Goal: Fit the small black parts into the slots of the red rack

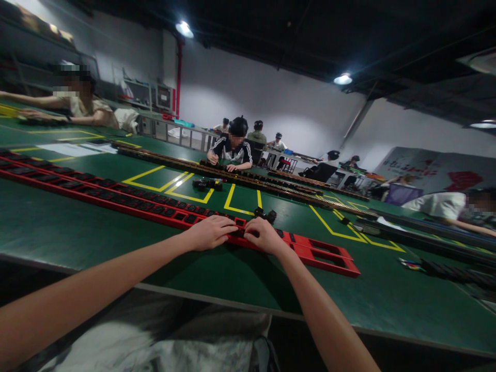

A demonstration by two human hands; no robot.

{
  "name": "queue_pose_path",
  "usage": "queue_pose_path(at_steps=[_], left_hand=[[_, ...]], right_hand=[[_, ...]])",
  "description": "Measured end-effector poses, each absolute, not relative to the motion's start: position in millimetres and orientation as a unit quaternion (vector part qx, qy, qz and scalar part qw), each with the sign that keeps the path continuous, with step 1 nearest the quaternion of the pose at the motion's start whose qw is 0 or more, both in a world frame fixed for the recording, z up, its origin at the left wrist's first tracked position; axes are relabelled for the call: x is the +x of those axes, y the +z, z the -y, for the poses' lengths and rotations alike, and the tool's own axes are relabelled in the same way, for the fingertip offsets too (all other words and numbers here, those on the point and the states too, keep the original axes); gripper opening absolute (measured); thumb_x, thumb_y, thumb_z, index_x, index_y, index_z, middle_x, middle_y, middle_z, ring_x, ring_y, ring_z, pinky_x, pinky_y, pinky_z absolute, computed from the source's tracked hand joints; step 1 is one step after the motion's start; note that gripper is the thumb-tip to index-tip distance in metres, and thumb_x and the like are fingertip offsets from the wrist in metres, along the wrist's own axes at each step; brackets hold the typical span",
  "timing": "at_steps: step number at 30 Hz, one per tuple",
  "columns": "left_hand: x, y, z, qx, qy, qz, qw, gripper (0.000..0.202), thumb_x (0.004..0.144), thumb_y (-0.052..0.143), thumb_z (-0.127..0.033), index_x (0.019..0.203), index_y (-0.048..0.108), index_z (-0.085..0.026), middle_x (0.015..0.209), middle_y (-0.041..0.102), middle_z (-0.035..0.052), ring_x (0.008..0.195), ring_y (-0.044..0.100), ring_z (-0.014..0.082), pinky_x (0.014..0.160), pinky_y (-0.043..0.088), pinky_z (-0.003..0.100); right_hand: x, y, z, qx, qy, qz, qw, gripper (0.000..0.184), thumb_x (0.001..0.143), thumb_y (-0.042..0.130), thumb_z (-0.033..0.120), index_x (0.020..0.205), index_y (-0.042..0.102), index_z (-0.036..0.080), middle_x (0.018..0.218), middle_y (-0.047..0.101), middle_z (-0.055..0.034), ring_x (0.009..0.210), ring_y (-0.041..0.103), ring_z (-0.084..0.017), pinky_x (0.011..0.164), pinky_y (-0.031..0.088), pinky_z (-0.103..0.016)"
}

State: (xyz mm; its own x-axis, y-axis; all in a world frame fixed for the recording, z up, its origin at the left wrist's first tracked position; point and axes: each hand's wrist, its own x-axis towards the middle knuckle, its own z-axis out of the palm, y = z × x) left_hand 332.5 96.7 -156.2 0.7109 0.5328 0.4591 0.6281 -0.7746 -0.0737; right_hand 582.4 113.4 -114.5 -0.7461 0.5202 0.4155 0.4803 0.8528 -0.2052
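Note:
A long, narrow red frame (325,254) with rows of slots lies across the green table, and many of its slots hold small black parts (167,212). My left hand (211,232) rests on the frame with fingers stretched out, their tips touching a small black part (237,233) in it. From the other side, my right hand (264,235) is curled at the same spot, thumb and forefinger pinched on the black part's edge. My fingers partly hide this part, so its exact shape is unclear. At the frame's right end, larger slots show bare.
Black clustered parts (265,214) sit just beyond my right hand, with another black cluster (207,184) farther off. Long dark rails (279,185) run across the table behind yellow tape outlines. A person (232,147) works opposite; others sit left and right. Dark strips (457,273) lie at right.

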Motion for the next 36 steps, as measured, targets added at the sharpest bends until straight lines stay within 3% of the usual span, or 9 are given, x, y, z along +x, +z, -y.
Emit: queue_pose_path(at_steps=[9,28,36], left_hand=[[332.1,-156.0,-96.7,-0.919,-0.212,0.311,0.118,0.041,0.096,0.047,-0.028,0.136,0.054,-0.021,0.136,0.058,0.0112,0.124,0.053,0.026,0.105,0.042,0.044],[330.8,-158.1,-98.1,-0.919,-0.217,0.311,0.107,0.041,0.097,0.047,-0.029,0.136,0.054,-0.022,0.137,0.057,0.0103,0.124,0.053,0.0251,0.106,0.041,0.044],[330.4,-156.0,-96.4,-0.919,-0.218,0.31,0.109,0.041,0.095,0.05,-0.028,0.135,0.054,-0.023,0.136,0.058,0.0099,0.124,0.053,0.0243,0.105,0.041,0.042]], right_hand=[[582.4,-113.1,-111.9,-0.287,0.067,0.927,0.232,0.005,0.084,0.067,0.018,0.081,0.07,0.02,0.09,0.072,-0.0043,0.09,0.064,-0.019,0.094,0.044,-0.037],[581.5,-112.8,-110.8,-0.318,0.097,0.913,0.236,0.004,0.082,0.069,0.016,0.081,0.072,0.018,0.085,0.071,-0.0042,0.08,0.063,-0.017,0.078,0.048,-0.03],[609.8,-117.7,-138.3,-0.417,0.007,0.864,0.281,0.013,0.088,0.06,0.021,0.085,0.072,0.019,0.088,0.072,-0.0062,0.085,0.062,-0.02,0.08,0.047,-0.032]])
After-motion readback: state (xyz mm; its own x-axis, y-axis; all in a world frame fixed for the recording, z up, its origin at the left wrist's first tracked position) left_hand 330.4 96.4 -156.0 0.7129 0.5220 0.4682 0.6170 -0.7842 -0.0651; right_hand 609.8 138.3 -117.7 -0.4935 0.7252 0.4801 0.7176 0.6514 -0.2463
